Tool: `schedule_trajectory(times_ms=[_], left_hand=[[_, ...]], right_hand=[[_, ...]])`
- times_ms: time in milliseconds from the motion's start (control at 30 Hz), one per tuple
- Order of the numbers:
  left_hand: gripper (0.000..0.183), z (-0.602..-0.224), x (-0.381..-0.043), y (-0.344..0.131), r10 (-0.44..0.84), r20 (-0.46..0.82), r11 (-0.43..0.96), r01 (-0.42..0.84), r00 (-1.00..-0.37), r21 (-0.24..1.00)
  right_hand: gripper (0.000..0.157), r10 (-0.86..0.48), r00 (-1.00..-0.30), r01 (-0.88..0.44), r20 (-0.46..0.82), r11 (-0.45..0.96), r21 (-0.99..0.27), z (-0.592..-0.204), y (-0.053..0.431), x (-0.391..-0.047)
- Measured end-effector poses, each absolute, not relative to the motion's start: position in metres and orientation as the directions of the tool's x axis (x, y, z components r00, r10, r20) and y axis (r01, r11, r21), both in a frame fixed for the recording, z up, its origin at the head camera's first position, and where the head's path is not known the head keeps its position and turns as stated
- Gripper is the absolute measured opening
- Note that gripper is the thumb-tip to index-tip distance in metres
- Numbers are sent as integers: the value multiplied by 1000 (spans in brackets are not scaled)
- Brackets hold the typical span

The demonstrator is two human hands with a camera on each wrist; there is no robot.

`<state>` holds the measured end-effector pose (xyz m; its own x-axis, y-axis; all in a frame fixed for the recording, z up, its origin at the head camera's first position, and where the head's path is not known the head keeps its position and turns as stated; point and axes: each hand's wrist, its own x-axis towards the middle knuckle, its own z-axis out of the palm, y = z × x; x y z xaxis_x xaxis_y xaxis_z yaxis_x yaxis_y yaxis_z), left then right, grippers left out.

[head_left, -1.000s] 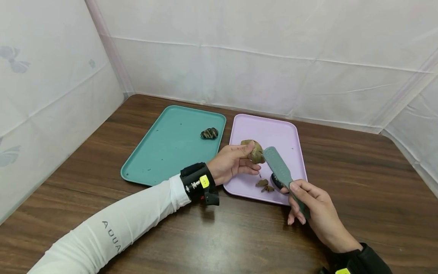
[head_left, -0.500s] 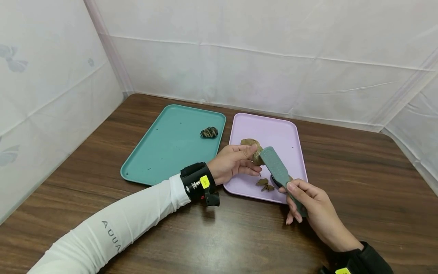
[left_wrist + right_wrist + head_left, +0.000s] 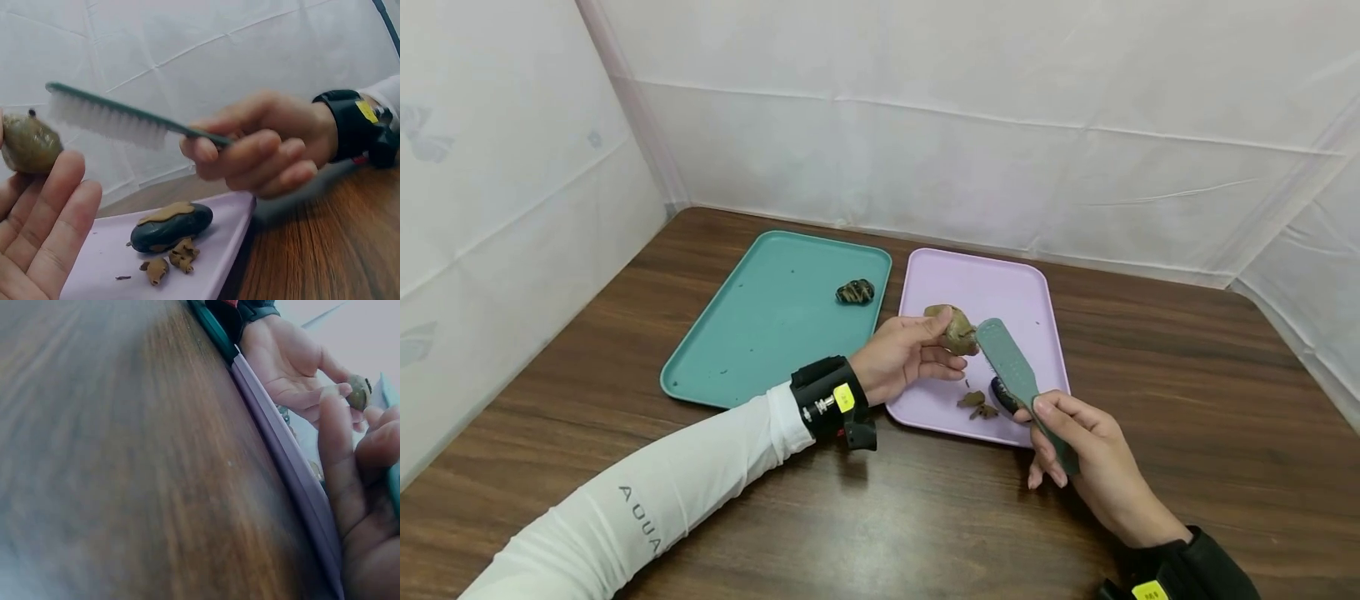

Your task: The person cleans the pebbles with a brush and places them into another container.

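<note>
In the head view my left hand (image 3: pixel 898 358) pinches a smooth olive-brown stone (image 3: pixel 961 335) between thumb and fingers, raised over the lilac tray (image 3: pixel 977 275). My right hand (image 3: pixel 1093 450) grips a green brush (image 3: pixel 1009 362) by its handle, its head tip beside the stone. White bristles (image 3: pixel 106 119) point downward in the left wrist view, and a small dark speck sits on top of the stone. Below, on the lilac tray, lies a dark stone (image 3: pixel 172 230) partly covered with brown mud, near a few brown mud crumbs (image 3: pixel 182 255).
A teal tray (image 3: pixel 760 325) stands to the left, bearing a dark striped stone (image 3: pixel 855 292) at its right side and several tiny specks. Both trays lie on a wooden table (image 3: pixel 880 517), with white sheeting (image 3: pixel 925 125) behind it.
The brush shifted slightly left over the held stone, then drew back right to the stone's edge. The stone dipped a little, then rose again in the left hand.
</note>
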<state>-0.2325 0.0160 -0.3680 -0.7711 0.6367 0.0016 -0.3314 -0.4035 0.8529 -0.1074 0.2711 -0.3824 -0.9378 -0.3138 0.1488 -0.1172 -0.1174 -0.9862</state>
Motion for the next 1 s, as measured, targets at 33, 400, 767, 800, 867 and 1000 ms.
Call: schedule_trajectory(times_ms=[33,400,767,800,867,1000], left_hand=[[31,-368,-232,16,633,-1,-388,-319,-774,865],[32,-368,-232,16,638,-1,-351,-292,-770,889],[37,-367,-234,15,655,18,-431,-355,-755,829],[37,-367,-234,14,652,15,-435,-358,-758,826],[35,-368,-235,14,645,7,-439,-363,-764,822],[33,-368,-234,14,648,-4,-424,-364,-762,829]], right_hand=[[35,-324,-933,-117,157,-139,-983,-383,272,-108],[29,-300,-949,-100,96,-3,-995,-378,266,-107],[29,-278,-956,-98,93,6,-995,-378,268,-105],[29,-282,-955,-97,95,-7,-995,-378,268,-106],[30,-293,-951,-94,102,-43,-995,-379,269,-106],[34,-334,-932,-101,144,-141,-985,-382,272,-108]])
